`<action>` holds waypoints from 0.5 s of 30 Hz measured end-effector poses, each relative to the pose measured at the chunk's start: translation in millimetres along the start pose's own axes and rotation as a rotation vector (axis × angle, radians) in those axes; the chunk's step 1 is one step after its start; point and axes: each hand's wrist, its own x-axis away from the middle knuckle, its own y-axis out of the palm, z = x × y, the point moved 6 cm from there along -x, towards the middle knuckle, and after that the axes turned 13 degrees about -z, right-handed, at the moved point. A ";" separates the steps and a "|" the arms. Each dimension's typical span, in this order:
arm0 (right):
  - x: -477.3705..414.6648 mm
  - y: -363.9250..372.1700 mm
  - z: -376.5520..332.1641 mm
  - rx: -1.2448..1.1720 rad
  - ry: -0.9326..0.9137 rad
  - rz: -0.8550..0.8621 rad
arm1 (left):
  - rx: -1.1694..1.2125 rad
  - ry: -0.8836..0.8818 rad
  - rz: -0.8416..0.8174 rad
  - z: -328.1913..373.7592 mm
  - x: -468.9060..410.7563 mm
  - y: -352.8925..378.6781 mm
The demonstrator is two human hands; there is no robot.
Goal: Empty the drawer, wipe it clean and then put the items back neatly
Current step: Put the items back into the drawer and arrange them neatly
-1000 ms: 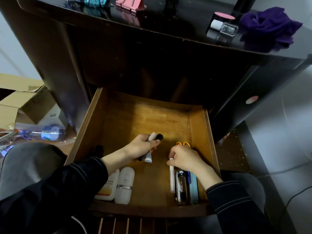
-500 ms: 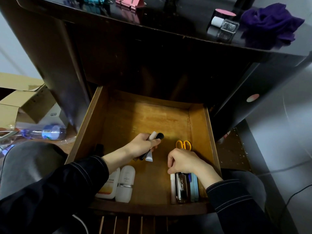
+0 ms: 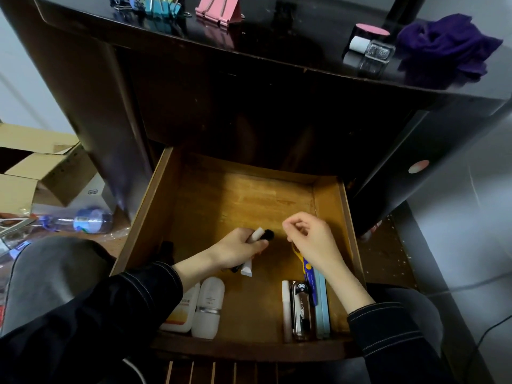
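Left grip (image 3: 238,250) is curled round a small white tube (image 3: 246,268) and a black round-tipped stick (image 3: 267,234), low over the middle of the open wooden drawer (image 3: 249,195). Right grip (image 3: 313,239) hangs loose-fingered and holds nothing, above yellow-handled scissors (image 3: 307,268) lying near the drawer's right wall beside a pale blue case (image 3: 322,306). Two white bottles (image 3: 209,306) lie front left.

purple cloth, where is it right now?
Head view: the purple cloth lies bunched at the right end of the dark cabinet top, just right of the small glass bottle.
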 end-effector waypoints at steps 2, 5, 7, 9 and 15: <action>0.4 6.1 -9.3 -0.157 -0.068 -0.111 | -0.123 -0.014 -0.052 -1.2 -1.9 5.8; 2.1 24.9 -10.9 -0.175 -0.054 -0.309 | -0.237 -0.013 -0.083 -2.3 -3.2 11.1; 2.5 29.9 -7.9 -0.173 -0.039 -0.335 | -0.268 0.008 -0.110 -2.4 -3.6 13.1; 2.0 30.4 -5.0 -0.173 -0.036 -0.331 | -0.276 0.013 -0.120 -2.9 -3.6 13.4; 1.2 33.1 -4.5 -0.262 -0.002 -0.392 | -0.240 0.018 -0.106 -3.1 -4.9 11.6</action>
